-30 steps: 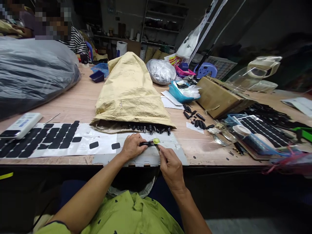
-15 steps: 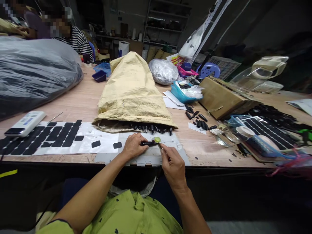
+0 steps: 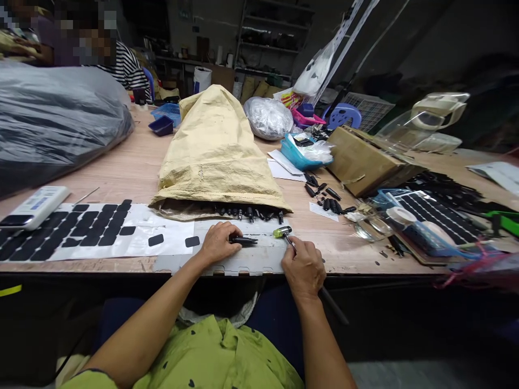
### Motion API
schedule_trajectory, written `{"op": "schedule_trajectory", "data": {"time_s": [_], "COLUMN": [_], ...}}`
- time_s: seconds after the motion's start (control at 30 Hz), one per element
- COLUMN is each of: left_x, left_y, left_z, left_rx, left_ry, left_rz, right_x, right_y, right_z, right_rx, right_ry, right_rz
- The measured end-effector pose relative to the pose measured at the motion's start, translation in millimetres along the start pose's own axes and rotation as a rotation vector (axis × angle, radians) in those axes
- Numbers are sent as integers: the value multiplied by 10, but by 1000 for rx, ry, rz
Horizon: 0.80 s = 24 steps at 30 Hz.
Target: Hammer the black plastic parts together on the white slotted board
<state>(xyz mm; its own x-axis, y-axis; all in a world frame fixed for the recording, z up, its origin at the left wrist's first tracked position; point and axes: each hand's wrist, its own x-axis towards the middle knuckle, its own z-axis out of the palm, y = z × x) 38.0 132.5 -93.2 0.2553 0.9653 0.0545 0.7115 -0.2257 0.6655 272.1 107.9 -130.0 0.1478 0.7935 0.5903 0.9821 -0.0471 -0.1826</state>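
Dim workshop, metal shelf rack (image 3: 275, 32) at the back; wood-grain surface (image 3: 121, 175) across the front. Left to right from here.

Far left, beyond the left hand: large grey plastic bag (image 3: 60, 127), bulging; behind it, a co-worker in a striped sleeve (image 3: 132, 70). Nearer, well left of the same hand, a white boxy device (image 3: 40, 205) overlaps a white sheet (image 3: 144, 219) bearing rows of black rounded patches (image 3: 90, 227). One lone patch sits just left of the wrist.

Directly ahead of the left hand: tan sack (image 3: 219, 151), mouth toward the person, dark slim pieces (image 3: 250, 215) showing along its opening.

Left hand (image 3: 219, 243): palm down, thumb and fingers pinching a slim black piece (image 3: 246, 240), tapered tip pointing toward the right hand. Grey board (image 3: 239, 265) beneath. Right hand (image 3: 305, 267): wrapped round a small hammer (image 3: 283, 232); yellow-green-faced head ahead and left of the knuckles, near the black tip yet apart from it; black handle end emerging behind the wrist. Contact between head and board: cannot tell.

Ahead and right of the right hand: loose black pieces (image 3: 332, 207), a blue basket (image 3: 300, 156) holding white plastic, then a tilted cardboard box (image 3: 363, 167). Farther right: tape roll (image 3: 401, 216), heap of black strips (image 3: 450, 192).
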Motion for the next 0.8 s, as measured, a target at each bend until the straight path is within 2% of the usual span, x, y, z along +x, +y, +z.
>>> {"op": "schedule_trajectory", "data": {"time_s": [0.33, 0.57, 0.67, 0.73, 0.8], "left_x": [-424, -581, -510, -388, -218], "left_y": [-44, -53, -35, -40, -67], "left_z": [-192, -170, -207, -261, -333], "left_rx": [-33, -18, -134, -218, -220], "left_ry": [-295, -324, -257, -108, 95], "left_rz": [232, 260, 180, 40, -145], "right_x": [-23, -22, -16, -13, -10], "right_y": [8, 12, 8, 5, 2], "right_z": [2, 14, 11, 8, 6], "right_rx": [-30, -25, -31, -34, -33], "right_ry": [-7, 1, 1, 1, 0], "right_rz": [-14, -16, -22, -26, -29]}}
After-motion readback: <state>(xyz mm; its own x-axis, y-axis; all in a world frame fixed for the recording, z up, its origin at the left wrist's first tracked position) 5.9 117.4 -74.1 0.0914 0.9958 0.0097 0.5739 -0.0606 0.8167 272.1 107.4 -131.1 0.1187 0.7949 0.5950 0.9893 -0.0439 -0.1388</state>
